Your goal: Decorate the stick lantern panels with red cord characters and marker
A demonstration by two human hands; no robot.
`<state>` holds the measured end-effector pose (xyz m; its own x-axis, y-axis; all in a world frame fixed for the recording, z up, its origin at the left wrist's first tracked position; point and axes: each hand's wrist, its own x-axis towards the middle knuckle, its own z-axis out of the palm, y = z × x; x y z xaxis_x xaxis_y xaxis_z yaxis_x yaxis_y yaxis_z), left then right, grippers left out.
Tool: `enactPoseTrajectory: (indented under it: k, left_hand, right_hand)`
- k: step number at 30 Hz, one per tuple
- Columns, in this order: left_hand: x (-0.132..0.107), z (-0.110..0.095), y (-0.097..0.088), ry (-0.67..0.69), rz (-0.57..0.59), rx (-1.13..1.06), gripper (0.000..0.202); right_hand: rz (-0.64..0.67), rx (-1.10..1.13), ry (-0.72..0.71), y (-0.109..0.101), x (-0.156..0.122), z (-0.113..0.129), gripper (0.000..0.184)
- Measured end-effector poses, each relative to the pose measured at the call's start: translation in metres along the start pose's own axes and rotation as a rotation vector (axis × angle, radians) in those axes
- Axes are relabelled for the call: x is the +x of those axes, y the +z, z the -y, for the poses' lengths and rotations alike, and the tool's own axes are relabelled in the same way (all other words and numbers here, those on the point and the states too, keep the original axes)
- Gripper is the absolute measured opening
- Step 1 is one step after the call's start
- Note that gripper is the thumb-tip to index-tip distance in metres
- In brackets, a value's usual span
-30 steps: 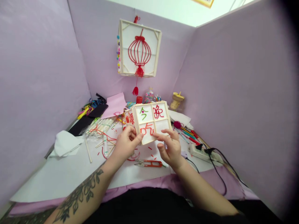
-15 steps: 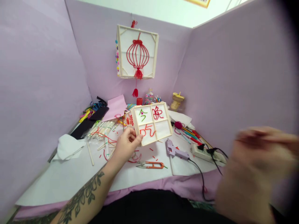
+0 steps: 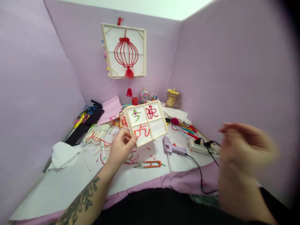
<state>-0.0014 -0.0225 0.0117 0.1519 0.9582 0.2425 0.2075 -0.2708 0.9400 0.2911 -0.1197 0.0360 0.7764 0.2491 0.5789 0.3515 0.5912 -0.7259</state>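
Observation:
My left hand [image 3: 123, 145] grips the lower left corner of a small paper lantern [image 3: 157, 128], thumb on the front. The lantern has a pale wooden stick frame and a front split into panes. Green, dark red and orange-red yarn characters fill three panes; the lower right pane is plain white. Red work shows on its left side. Off to the right, my right hand [image 3: 243, 150] is raised, apart from the lantern, its fingers curled and pinched together. It is slightly blurred, and anything between its fingertips is hidden. Below the lantern lie orange-handled thread snips [image 3: 150, 164].
A larger lantern [image 3: 126, 53] hangs at the back. A lilac glue gun [image 3: 173, 147] lies front right, its cord crossing the table edge near a power strip [image 3: 199, 146]. Wrapped sticks [image 3: 103, 129] and white cloth [image 3: 63, 154] lie left; a bead jar [image 3: 144, 96] stands behind.
The whole view has shifted, so the table things and hanging lantern appear further left. My right hand has moved inward to the left and looks sharper. My left hand keeps its grip on the small lantern.

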Motion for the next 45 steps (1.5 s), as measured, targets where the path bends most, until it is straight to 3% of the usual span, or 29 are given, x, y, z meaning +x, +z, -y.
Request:
enactPoseTrajectory:
  k: [4,7,11,21,28,45]
  left_hand:
    - [0.001,0.001,-0.001,-0.012,-0.005,0.017,0.03]
    - [0.002,0.002,-0.001,-0.005,0.002,0.023,0.03]
    - [0.002,0.003,-0.002,0.009,-0.002,0.05,0.031]
    - [0.001,0.007,-0.003,-0.008,0.007,0.104,0.032]
    - [0.002,0.005,-0.002,0.0,0.005,0.078,0.032]
    - [0.001,0.008,-0.002,0.001,0.007,0.086,0.033]
  right_hand:
    - [0.428,0.06,0.222,0.045,-0.039,-0.025,0.012]
    - [0.54,0.245,0.355,0.06,-0.059,-0.02,0.006]
    - [0.58,0.449,0.46,0.072,-0.066,-0.009,0.013]
    - [0.698,0.532,0.499,0.074,-0.071,-0.005,0.019]
    - [0.643,0.593,0.538,0.078,-0.072,-0.001,0.019]
    - [0.672,0.604,0.588,0.077,-0.072,-0.002,0.023]
